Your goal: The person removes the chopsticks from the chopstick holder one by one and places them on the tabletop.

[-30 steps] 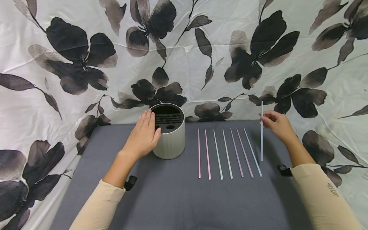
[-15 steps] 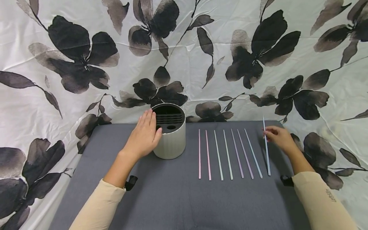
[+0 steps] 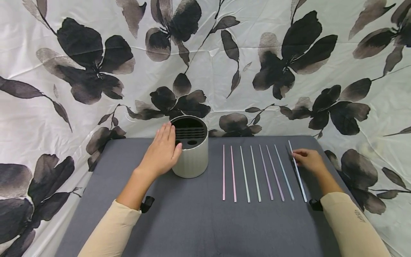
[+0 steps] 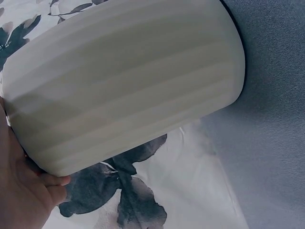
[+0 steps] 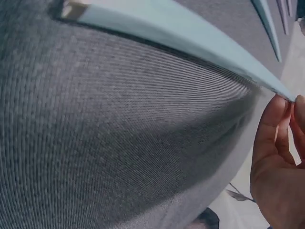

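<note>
A round off-white desk organizer (image 3: 191,162) with a dark slotted and holed top stands at the back of the table. My left hand (image 3: 158,151) rests on its left rim with fingers straight and thumb near the front edge; in the left wrist view the organizer's ribbed side (image 4: 128,90) fills much of the picture. At the right, my right hand (image 3: 309,161) pinches a thin light-blue stick (image 3: 299,176) near its far end. Its near end lies low over the cloth in the right wrist view, where fingertips (image 5: 274,107) show at the far end.
Left of the held stick lies a row of similar sticks: blue (image 3: 284,171), purple (image 3: 265,171), pale green (image 3: 244,175) and pink (image 3: 223,175). A grey cloth (image 3: 205,228) covers the table. Behind it hangs a white floral curtain (image 3: 205,82).
My right hand has brought the light-blue stick down from a raised, upright-looking position to the cloth, right of the row. My left hand has stayed on the organizer.
</note>
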Motion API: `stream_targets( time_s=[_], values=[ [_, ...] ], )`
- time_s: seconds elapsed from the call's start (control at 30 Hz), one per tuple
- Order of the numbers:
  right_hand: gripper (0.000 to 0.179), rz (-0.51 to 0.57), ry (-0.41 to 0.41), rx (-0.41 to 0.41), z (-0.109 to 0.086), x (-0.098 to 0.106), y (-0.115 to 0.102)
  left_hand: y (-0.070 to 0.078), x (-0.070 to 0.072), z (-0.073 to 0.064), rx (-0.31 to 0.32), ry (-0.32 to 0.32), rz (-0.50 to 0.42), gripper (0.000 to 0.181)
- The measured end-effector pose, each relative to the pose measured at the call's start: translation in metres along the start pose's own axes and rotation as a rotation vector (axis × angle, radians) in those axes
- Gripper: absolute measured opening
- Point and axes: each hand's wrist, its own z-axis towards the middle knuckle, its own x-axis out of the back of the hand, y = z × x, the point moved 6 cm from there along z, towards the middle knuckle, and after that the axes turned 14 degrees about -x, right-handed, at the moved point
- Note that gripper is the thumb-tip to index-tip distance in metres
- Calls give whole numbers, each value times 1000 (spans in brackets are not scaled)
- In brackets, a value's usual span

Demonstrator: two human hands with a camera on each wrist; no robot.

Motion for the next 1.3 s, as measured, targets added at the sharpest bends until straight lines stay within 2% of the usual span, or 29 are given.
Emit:
stream_targets(
  time_s=[0.37,0.73,1.1,1.3],
  values=[
    [41,-24,-22,-35,3,-10,0,1,2,1,-4,1,7,70],
    [37,-76,13,-38,1,-14,-1,1,2,-1,-6,6,15,70],
    [35,-85,33,-13,3,-15,1,0,-2,-1,-6,10,18,69],
    [37,-79,73,26,-3,-5,-11,0,-3,1,-6,15,23,69]
  ],
)
